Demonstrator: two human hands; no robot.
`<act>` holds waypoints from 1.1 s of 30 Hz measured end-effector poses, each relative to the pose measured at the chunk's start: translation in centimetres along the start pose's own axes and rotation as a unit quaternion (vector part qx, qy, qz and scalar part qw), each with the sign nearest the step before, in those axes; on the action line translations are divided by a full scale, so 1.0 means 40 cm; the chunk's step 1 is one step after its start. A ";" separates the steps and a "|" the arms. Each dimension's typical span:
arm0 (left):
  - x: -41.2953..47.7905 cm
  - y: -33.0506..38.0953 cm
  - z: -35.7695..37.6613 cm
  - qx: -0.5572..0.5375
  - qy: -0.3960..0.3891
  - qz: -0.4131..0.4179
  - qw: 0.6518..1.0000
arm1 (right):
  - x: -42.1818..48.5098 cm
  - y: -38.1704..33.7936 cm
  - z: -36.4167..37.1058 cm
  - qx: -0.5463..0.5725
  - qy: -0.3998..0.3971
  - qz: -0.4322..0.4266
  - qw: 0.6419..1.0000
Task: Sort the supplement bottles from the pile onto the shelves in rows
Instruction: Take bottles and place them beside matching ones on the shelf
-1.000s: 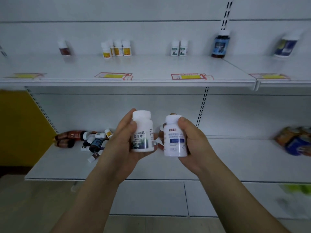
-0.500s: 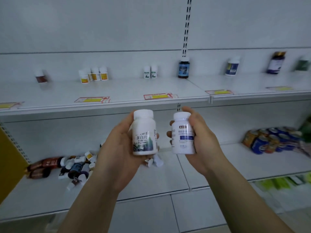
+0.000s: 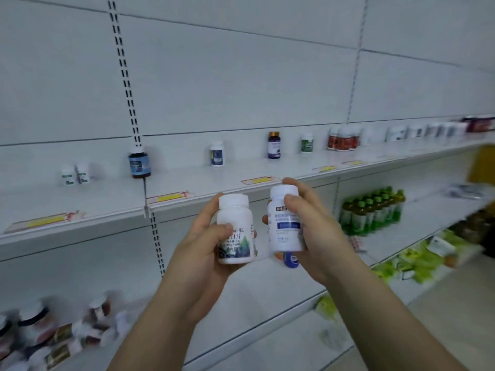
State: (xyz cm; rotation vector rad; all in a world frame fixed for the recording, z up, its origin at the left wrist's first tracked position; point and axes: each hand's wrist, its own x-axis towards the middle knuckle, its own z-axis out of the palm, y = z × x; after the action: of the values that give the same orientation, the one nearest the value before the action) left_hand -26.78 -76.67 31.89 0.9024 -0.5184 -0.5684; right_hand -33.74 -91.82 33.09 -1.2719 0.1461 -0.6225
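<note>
Shows a white panelled back wall (image 3: 241, 76), seamed and split by a black-slotted upright (image 3: 126, 76). Carries a white upper shelf (image 3: 107, 207) and a lower shelf (image 3: 267, 290) under even light. Meets pale beige floor (image 3: 455, 317) at lower right, a blurred yellow panel (image 3: 482, 164) at the right edge.

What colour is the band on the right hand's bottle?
Blue, on the white bottle; head view.

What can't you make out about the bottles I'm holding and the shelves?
Head view, pile: motion-blurred, cut by left edge; no count.
Head view, left bottle and right bottle labels: left hand and right hand cover parts.
Head view, far shelf bottles: blurred, too small to read.
</note>
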 end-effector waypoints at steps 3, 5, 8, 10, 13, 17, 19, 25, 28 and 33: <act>0.070 -0.078 0.122 -0.006 -0.020 -0.014 1.000 | 0.011 -0.061 -0.133 -0.019 0.032 -0.019 0.999; 0.111 -0.119 0.188 -0.011 -0.043 -0.025 0.999 | 0.023 -0.095 -0.211 -0.036 0.053 -0.024 0.998; 0.172 -0.177 0.267 -0.014 -0.055 -0.038 0.998 | 0.046 -0.128 -0.317 -0.050 0.075 -0.027 0.996; 0.215 -0.213 0.312 -0.006 -0.057 -0.043 0.997 | 0.065 -0.141 -0.380 -0.052 0.085 -0.035 0.994; 0.291 -0.267 0.374 0.013 -0.064 -0.054 0.996 | 0.111 -0.150 -0.469 -0.045 0.105 -0.042 0.993; 0.423 -0.348 0.454 -0.021 -0.088 -0.073 0.993 | 0.212 -0.158 -0.593 -0.051 0.125 -0.052 0.989; 0.506 -0.393 0.495 -0.039 -0.103 -0.076 0.991 | 0.279 -0.165 -0.662 -0.063 0.136 -0.062 0.987; 0.784 -0.516 0.656 -0.064 -0.158 -0.099 0.980 | 0.479 -0.222 -0.885 -0.115 0.173 -0.081 0.975; 0.890 -0.581 0.756 -0.054 -0.195 -0.115 0.973 | 0.547 -0.266 -1.011 -0.141 0.197 -0.089 0.966; 1.011 -0.691 0.911 -0.089 -0.200 -0.142 0.966 | 0.643 -0.328 -1.217 -0.148 0.217 -0.088 0.961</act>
State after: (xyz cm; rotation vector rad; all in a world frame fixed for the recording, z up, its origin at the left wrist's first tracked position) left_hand -26.58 -137.65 34.88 0.6951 -0.6935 -1.0539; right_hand -38.27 -148.17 36.06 -1.4280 0.5091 -1.0607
